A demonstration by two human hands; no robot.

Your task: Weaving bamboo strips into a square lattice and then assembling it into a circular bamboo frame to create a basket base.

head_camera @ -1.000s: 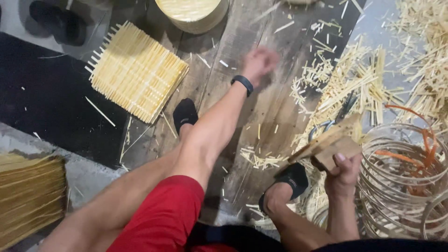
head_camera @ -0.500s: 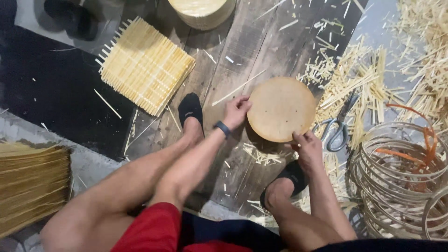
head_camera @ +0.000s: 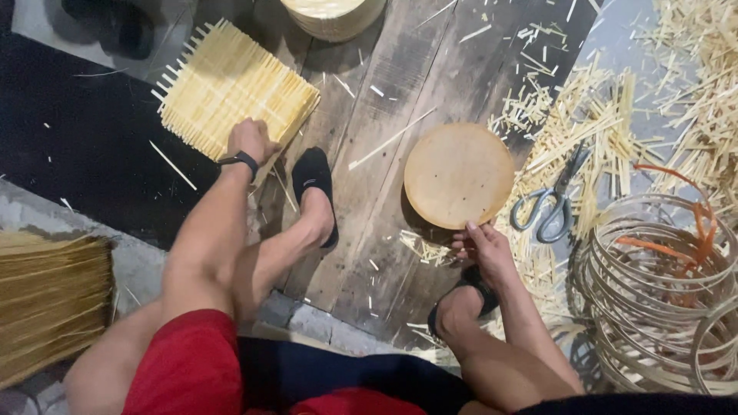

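- Nearest the camera sit the person's bent legs in red shorts [head_camera: 184, 361], feet in black slip-ons [head_camera: 315, 188] planted on rough wooden planks [head_camera: 369, 230], knees apart so the work lies between them.
- The right hand [head_camera: 484, 250] rests half curled at the near rim of a round wooden disc [head_camera: 459, 175], fingertips touching its edge as if steadying it flat on the planks; the disc is smooth, pale brown and thin.
- Just right of the disc lie grey-handled scissors [head_camera: 550, 204] on loose bamboo offcuts [head_camera: 584, 131], beside a stack of coiled bamboo hoops [head_camera: 653, 284].
- Farther off, the left hand [head_camera: 250, 140], black band at its wrist, closes over the near edge of a square woven bamboo mat [head_camera: 231, 96] with bristling slat ends.
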